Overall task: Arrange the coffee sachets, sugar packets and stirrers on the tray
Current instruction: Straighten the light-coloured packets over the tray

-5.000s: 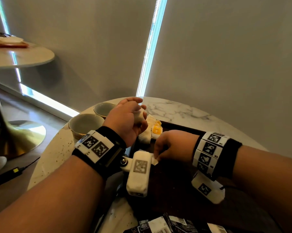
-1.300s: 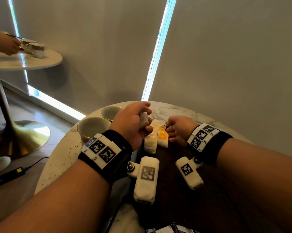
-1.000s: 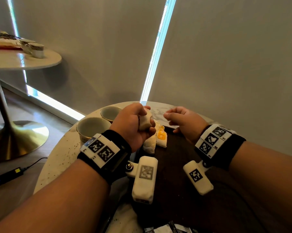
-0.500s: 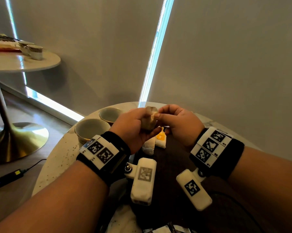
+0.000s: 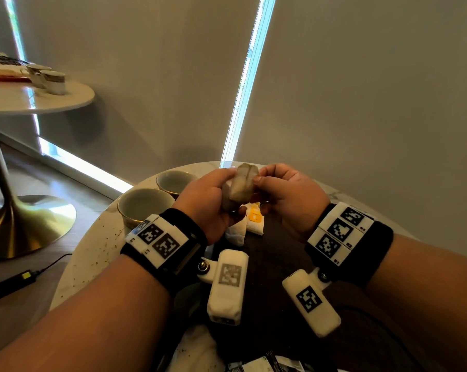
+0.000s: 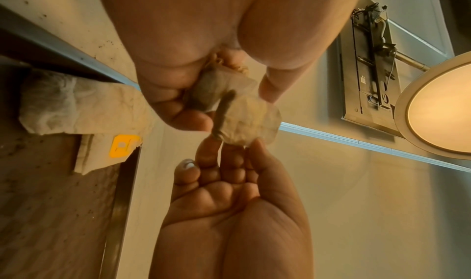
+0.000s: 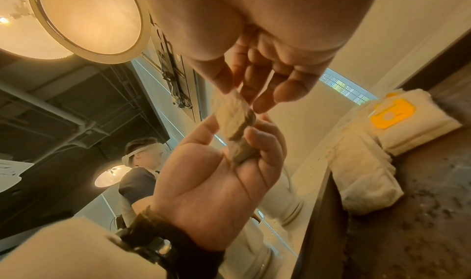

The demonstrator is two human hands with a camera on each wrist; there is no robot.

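Note:
My left hand (image 5: 211,202) grips a small stack of beige, soft coffee sachets (image 5: 240,186) above the far left corner of the dark tray (image 5: 270,264). My right hand (image 5: 283,189) pinches the top sachet (image 6: 248,120) of that stack between thumb and fingertips (image 7: 257,100). In the right wrist view my left hand (image 7: 216,172) holds the lower sachets (image 7: 241,150) in its curled fingers. Two white sachets (image 5: 236,232) lie on the tray below my hands, and beside them lies one with a yellow label (image 5: 255,218).
Two empty cups (image 5: 143,205) (image 5: 174,181) stand on the round marble table (image 5: 92,253) left of the tray. Black-and-white packets (image 5: 264,365) lie at the near edge. A second table (image 5: 39,95) stands far left, and a power adapter (image 5: 12,283) lies on the floor.
My right hand left the sachets on the tray, rose to my left hand and took hold of the top sachet. The left hand lifted its stack slightly.

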